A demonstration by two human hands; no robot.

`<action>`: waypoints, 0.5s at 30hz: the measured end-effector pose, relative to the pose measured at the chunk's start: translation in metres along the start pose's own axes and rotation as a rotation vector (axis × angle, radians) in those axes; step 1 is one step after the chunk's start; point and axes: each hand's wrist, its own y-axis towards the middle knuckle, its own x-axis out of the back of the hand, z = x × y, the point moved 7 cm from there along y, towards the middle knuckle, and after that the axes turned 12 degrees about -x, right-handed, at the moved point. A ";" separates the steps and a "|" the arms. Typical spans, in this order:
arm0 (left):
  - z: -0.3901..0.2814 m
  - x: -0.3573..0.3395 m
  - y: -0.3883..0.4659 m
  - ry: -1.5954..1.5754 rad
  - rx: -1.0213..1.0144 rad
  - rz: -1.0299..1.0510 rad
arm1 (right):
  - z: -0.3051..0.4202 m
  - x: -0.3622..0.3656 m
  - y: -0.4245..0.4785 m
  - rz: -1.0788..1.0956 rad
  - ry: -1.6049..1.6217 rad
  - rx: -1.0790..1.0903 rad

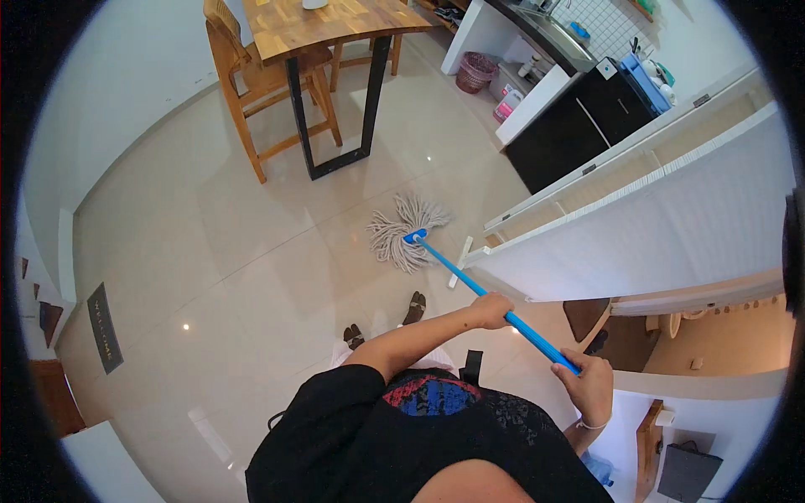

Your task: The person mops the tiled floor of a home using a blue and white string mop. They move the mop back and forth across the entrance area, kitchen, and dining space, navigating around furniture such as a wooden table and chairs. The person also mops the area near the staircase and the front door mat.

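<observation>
A string mop [409, 234] with pale grey cotton strands lies fanned out on the glossy beige tile floor [264, 251], ahead of my feet. Its blue handle [462, 273] slants down to the right towards my body. My left hand [492, 310] is closed around the middle part of the handle. At the handle's upper end, my right hand [586, 383] grips it with the thumb along the pole. The mop strands lie close to the white foot [461, 263] of a folding screen.
A white folding screen [629, 232] stands at the right. Ahead are a wooden table [333, 25] with black metal legs, wooden chairs [251, 94] and a woven waste basket [476, 72]. A dark doormat [105, 328] lies at the left, and a black cabinet [566, 132] stands beyond the screen.
</observation>
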 end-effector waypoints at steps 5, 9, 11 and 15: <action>0.039 0.027 -0.018 0.092 0.087 -0.046 | 0.022 -0.027 0.029 0.071 0.130 0.090; 0.057 0.050 -0.039 0.192 0.094 -0.166 | 0.031 -0.088 0.056 0.075 0.179 0.143; 0.074 0.062 -0.055 0.244 0.131 -0.229 | 0.048 -0.129 0.072 0.033 0.129 0.243; 0.100 0.091 -0.092 0.343 0.196 -0.357 | 0.112 -0.158 0.076 0.068 -0.114 0.408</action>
